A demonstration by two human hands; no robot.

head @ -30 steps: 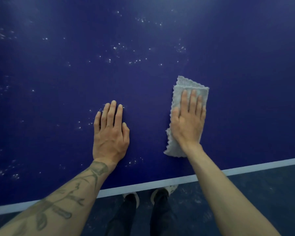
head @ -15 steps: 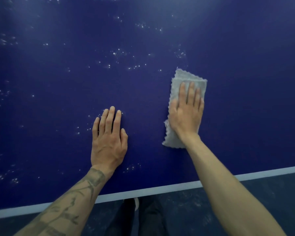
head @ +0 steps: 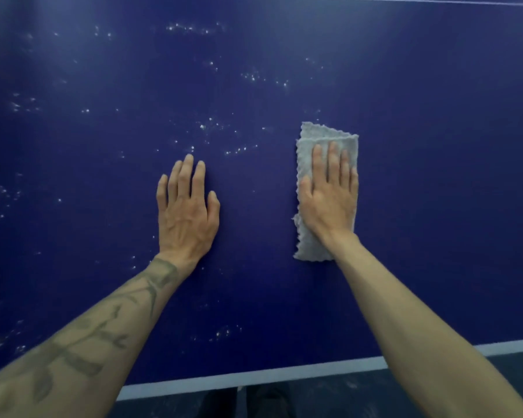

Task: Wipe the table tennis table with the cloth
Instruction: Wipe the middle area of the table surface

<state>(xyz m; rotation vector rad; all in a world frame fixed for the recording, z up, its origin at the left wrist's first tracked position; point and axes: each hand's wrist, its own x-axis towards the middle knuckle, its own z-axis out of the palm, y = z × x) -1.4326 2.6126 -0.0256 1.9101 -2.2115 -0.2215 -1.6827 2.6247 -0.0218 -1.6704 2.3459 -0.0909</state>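
**Q:** What had changed over the last second?

**A:** Both hands had advanced away from the white edge line (head: 254, 378) toward the far side. The right hand (head: 329, 200) lay flat, fingers straight and together. It pressed the folded grey cloth (head: 323, 137) onto the blue table tennis table (head: 435, 176) without gripping it. The left hand (head: 187, 212) rested palm-down beside it, fingers extended, holding nothing.

**Q:** What did that mean for the task?

**A:** A forward stroke was judged to be in progress, with much wiping left. The surface right of the cloth looked free of marks. Pale specks (head: 212, 126) remained ahead and to the left. Whether they were droplets or dust could not be determined. The cloth sat well apart from the near edge, its front edge close to the nearest specks.
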